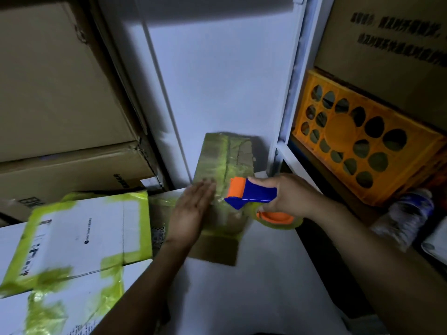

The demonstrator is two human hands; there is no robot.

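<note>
Left of the brown carton (222, 160) we see a white parcel (79, 238) edged in yellow-green tape. Our left hand (191, 211) presses flat on the carton, fingers straight. Our right hand (287, 194) grips the tape dispenser (251, 194) against the carton's right side. Farther right stands an orange crate (362, 141).

The tape dispenser (251, 195) in my right grip (290, 197) is deep blue with an orange roller and hub. The box (225, 165) under my left grip (191, 213) is brown, striped with yellow-green tape. At eight o'clock, a white parcel (79, 238) bordered in yellow-green tape. At three o'clock, an orange crate (343, 131) patterned with round holes. The desk (254, 286) is white.
</note>
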